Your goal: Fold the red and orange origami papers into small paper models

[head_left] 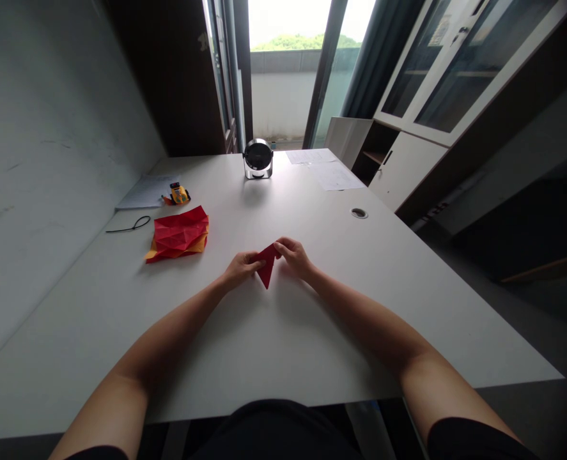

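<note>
Between my two hands is a small piece of folded red paper (266,268), its narrow tip pointing down toward me. My left hand (241,267) pinches its left edge, thumb on top. At the upper right corner, my right hand (293,254) grips the paper between thumb and curled fingers. Both hands are just over the middle of the white table (341,319). Off to the left lies a stack of creased red and orange paper sheets (180,233), apart from my hands.
Behind the stack are a black cable tie (132,226), a small yellow toy (178,193) and papers (146,191) by the wall. A round black device on a stand (257,158) is at the far edge. More papers (335,175) and a cable hole (358,213) are at right.
</note>
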The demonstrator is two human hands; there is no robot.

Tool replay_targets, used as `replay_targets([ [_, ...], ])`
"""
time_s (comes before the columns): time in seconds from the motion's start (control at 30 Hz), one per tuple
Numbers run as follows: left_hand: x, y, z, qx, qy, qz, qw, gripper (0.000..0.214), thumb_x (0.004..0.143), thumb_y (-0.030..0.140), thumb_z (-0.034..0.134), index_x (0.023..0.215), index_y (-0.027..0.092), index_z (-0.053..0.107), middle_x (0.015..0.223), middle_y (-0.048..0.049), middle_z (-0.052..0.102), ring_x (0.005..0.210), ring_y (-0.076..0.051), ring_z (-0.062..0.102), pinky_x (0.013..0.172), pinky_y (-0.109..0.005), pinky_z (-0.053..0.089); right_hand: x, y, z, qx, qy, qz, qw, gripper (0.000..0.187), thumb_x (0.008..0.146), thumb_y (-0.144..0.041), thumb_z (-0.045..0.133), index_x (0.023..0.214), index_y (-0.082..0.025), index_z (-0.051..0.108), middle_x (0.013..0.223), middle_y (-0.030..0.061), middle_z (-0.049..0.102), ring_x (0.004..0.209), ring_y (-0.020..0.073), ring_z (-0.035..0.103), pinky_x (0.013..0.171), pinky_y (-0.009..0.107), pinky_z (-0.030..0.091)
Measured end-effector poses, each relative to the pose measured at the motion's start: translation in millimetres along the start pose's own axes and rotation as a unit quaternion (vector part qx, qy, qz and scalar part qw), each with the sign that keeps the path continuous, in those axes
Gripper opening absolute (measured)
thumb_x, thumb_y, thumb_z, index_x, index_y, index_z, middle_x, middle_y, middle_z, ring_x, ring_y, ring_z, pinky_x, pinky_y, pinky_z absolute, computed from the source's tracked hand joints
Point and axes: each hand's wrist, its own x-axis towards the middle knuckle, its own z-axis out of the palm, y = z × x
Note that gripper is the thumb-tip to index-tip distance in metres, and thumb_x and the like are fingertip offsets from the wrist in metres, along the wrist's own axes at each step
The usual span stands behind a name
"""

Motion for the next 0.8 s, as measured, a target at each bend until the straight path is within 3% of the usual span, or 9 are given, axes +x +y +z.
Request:
replay_targets([
  [0.2, 1.2, 0.2, 0.9, 0.009, -0.003, 0.002, 1.0, 0.041, 0.084, 0.048, 0.065, 0.106, 0.015, 0.076, 0.081, -0.0054, 0.072, 0.067, -0.017, 0.061, 0.06, -0.026, 0.044, 0.9, -1.9, -0.6, 0.001, 0.023, -0.005, 1.0, 0.034, 0.085, -0.051, 0.062, 0.077, -0.019, 0.058, 0.066, -0.001, 0.056, 0.064, 0.0132, 0.052, 0.063, 0.029, 0.045],
  [0.4, 5.5, -8.0, 0.6, -0.005, 0.042, 0.017, 0.999, 0.043, 0.091, 0.053, 0.057, 0.09, 0.013, 0.073, 0.063, -0.0018, 0.062, 0.056, -0.013, 0.052, 0.054, -0.025, 0.038, 4.1, -0.5, -2.5, 0.028, 0.057, -0.013, 0.998, 0.028, 0.084, -0.047, 0.064, 0.079, -0.021, 0.055, 0.068, -0.0018, 0.056, 0.063, 0.0131, 0.054, 0.063, 0.029, 0.046],
  [0.6, 8.2, -13.9, 0.4, -0.076, 0.102, 0.007, 0.992, 0.04, 0.084, 0.051, 0.067, 0.1, 0.014, 0.072, 0.085, -0.0063, 0.073, 0.071, -0.017, 0.065, 0.067, -0.029, 0.052, 5.5, 1.7, -3.2, 0.028, 0.064, -0.009, 0.998, 0.027, 0.083, -0.046, 0.064, 0.08, -0.021, 0.052, 0.069, -0.0025, 0.056, 0.062, 0.0128, 0.055, 0.062, 0.029, 0.047],
  [0.8, 8.4, -16.3, -1.4, -0.07, 0.139, 0.023, 0.988, 0.038, 0.081, 0.046, 0.072, 0.101, 0.015, 0.074, 0.089, -0.0074, 0.075, 0.077, -0.019, 0.068, 0.071, -0.031, 0.055, 6.4, 5.9, -2.5, 0.04, 0.06, -0.02, 0.997, 0.026, 0.086, -0.045, 0.063, 0.08, -0.021, 0.054, 0.064, -0.0022, 0.057, 0.06, 0.0133, 0.055, 0.06, 0.029, 0.046],
])
